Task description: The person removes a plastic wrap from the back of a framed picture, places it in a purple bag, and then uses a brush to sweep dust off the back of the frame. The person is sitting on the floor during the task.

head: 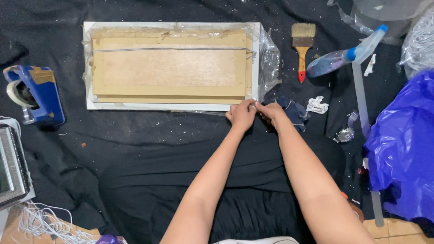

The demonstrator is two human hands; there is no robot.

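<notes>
A framed panel (172,68) lies face down on black cloth, its brown backing board up and a thin wire (172,49) strung across it. Clear plastic wrap (270,58) bunches at its right end. My left hand (242,115) and my right hand (270,110) meet at the frame's near right corner, fingers pinched together on the edge of the plastic wrap there. What the fingertips hold is partly hidden.
A blue tape dispenser (34,92) sits at the left. A paintbrush (302,47) with a red handle tip, a spray bottle (346,56), crumpled paper (317,105) and a blue plastic bag (402,149) lie at the right. White cord (43,223) is heaped at the lower left.
</notes>
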